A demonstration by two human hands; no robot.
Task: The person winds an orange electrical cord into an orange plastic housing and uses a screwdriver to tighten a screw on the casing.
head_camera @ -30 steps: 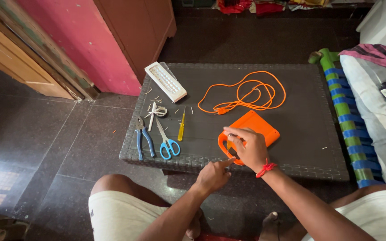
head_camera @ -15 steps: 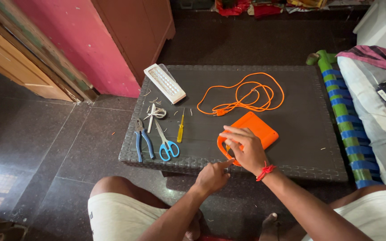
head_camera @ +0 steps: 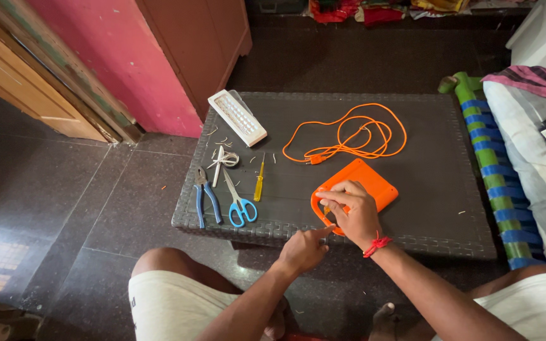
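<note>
An orange flat box [head_camera: 361,184] with a handle lies near the front edge of a dark woven table [head_camera: 437,208]. My right hand [head_camera: 349,211] rests on the box's handle end and pinches a small tool against it. My left hand [head_camera: 303,249] is just below, at the table's front edge, its forefinger pointing at the box's handle. An orange cord [head_camera: 355,136] lies coiled behind the box.
Blue-handled pliers [head_camera: 203,197], blue-handled scissors [head_camera: 240,203], a yellow screwdriver [head_camera: 259,182], a roll of white tape [head_camera: 225,159] and a white lamp panel [head_camera: 237,117] lie on the table's left part. A striped bed edge [head_camera: 494,164] borders the right.
My right hand has drawn slightly toward the box's near end; my left forefinger stays pointed at the handle. The view has shifted a little.
</note>
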